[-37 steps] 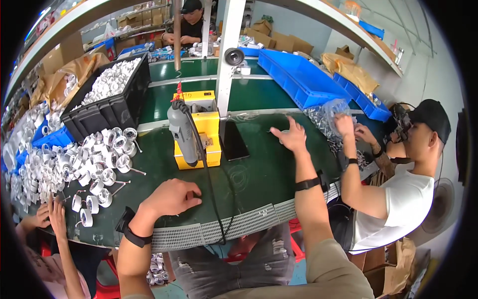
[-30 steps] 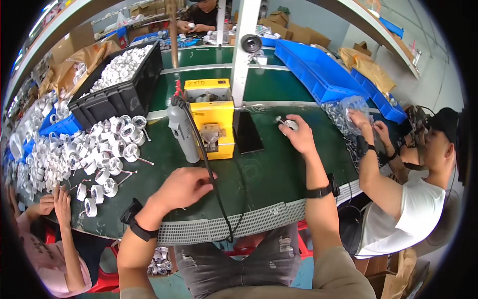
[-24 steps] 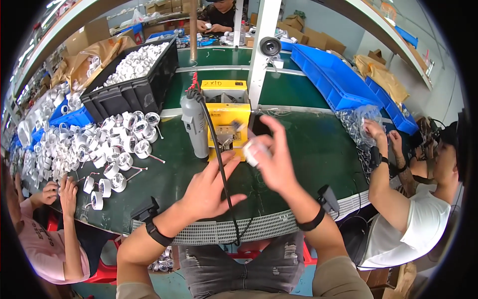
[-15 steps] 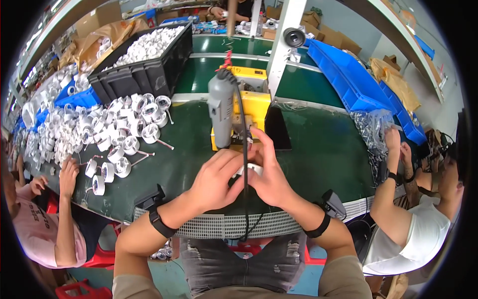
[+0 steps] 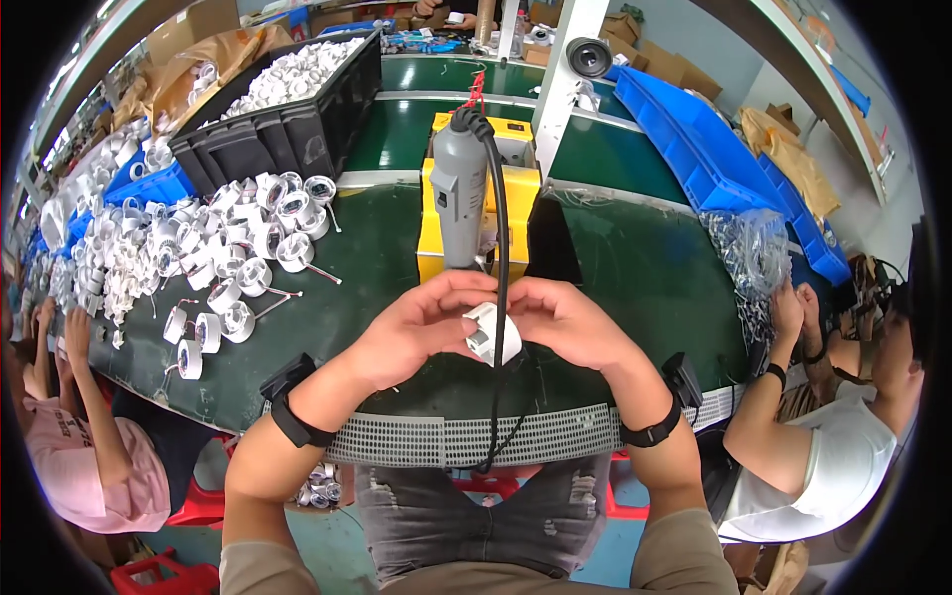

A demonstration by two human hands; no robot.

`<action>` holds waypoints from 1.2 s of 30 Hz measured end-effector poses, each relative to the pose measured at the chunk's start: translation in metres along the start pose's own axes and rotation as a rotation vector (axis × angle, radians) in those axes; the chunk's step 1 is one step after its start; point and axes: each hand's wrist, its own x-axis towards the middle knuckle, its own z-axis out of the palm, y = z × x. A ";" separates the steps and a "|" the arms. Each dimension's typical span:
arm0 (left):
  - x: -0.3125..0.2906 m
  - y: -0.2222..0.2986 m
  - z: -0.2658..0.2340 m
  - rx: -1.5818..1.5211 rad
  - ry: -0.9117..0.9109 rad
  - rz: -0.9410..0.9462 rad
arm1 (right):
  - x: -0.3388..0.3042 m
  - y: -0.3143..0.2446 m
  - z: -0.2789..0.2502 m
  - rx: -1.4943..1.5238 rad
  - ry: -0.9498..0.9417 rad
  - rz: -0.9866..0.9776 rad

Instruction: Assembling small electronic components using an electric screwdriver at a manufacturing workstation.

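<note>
Between my two hands is a small round white plastic housing point(image 5: 493, 335), held over the table's near part. My left hand point(image 5: 428, 327) pinches its left side, thumb against the rim. On the other side, the fingers of my right hand point(image 5: 563, 325) close round its right edge. A black cable crosses in front of the housing and partly covers it. Just beyond my hands hangs a grey electric screwdriver point(image 5: 459, 198), its cord curling down from the top. Behind it stands a yellow device point(image 5: 516, 213); the driver's lower tip is hidden by my hands.
White housings with wires point(image 5: 238, 297) lie heaped at the left, below a black crate point(image 5: 268, 149) of white parts. Blue bins point(image 5: 694, 159) and bagged metal parts point(image 5: 749, 258) are at the right. Co-workers sit on both sides. A white post point(image 5: 570, 89) rises behind the yellow device.
The housing has turned and shows more. My right index finger has come down from beside the driver, and my hands have spread apart slightly. The left co-worker's hand has moved left.
</note>
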 end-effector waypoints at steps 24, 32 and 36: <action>0.003 -0.009 -0.003 -0.261 0.016 0.001 | 0.003 0.008 0.011 0.017 0.111 -0.369; 0.004 -0.002 0.001 -0.274 -0.043 -0.031 | 0.002 0.006 0.015 -0.364 0.222 -0.526; 0.004 -0.008 -0.004 -0.302 -0.034 -0.041 | 0.000 -0.003 0.019 -0.536 0.231 -0.603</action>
